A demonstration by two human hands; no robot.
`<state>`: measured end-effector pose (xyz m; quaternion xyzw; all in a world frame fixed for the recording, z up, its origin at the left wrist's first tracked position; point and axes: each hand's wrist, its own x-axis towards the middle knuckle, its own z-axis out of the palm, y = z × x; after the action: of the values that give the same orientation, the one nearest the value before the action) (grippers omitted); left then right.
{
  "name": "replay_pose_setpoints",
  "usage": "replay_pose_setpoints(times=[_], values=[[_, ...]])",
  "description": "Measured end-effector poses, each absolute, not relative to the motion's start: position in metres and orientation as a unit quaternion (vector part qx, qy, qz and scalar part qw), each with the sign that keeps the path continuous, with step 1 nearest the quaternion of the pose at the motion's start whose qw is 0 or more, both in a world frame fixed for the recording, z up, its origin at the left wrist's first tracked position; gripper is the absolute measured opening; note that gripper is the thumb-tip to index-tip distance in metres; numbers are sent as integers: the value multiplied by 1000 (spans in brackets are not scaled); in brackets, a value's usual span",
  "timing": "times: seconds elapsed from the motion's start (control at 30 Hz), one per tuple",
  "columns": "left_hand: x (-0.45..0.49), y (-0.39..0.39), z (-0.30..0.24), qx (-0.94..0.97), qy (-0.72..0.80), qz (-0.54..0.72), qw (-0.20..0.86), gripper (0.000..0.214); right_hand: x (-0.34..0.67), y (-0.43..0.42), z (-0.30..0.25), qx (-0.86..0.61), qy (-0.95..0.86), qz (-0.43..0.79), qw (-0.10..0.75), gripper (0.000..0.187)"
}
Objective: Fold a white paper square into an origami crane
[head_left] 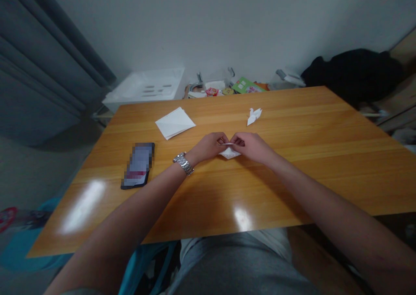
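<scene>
A small folded white paper piece [230, 152] lies at the middle of the wooden table [292, 186]. My left hand [210, 145], with a metal watch on its wrist, pinches the paper's top edge from the left. My right hand [251, 145] pinches the same edge from the right. The fingertips of both hands nearly meet above the paper. A finished white paper crane [254, 115] stands farther back, to the right of my hands. A stack of white square paper sheets [175, 122] lies behind and to the left.
A dark phone [138, 165] lies on the table's left part. Beyond the far edge are a white plastic box [147, 88], small cluttered items [227, 88] and a black bag [354, 73]. A grey curtain [35, 69] hangs at left.
</scene>
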<state>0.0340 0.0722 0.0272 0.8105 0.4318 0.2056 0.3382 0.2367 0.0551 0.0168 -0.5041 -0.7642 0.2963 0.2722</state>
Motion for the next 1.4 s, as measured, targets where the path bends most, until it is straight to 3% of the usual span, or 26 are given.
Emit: replay_pose_setpoints(times=[0.27,0.47,0.7,0.97,1.4], values=[[30,65,17,792,427,289,327,11,240,60,3,-464,-718,400,332,26],[27,59,9,764,418,324,370,17,243,58,-3,-457,-673,465,350,28],[24,48,13,764,414,299,394,34,243,51,2,-448,-716,406,349,25],[23,45,14,749,407,317,416,28,240,41,8,-463,-730,365,346,25],[24,39,11,691,440,372,437,26,246,34,15,-487,-634,466,380,30]])
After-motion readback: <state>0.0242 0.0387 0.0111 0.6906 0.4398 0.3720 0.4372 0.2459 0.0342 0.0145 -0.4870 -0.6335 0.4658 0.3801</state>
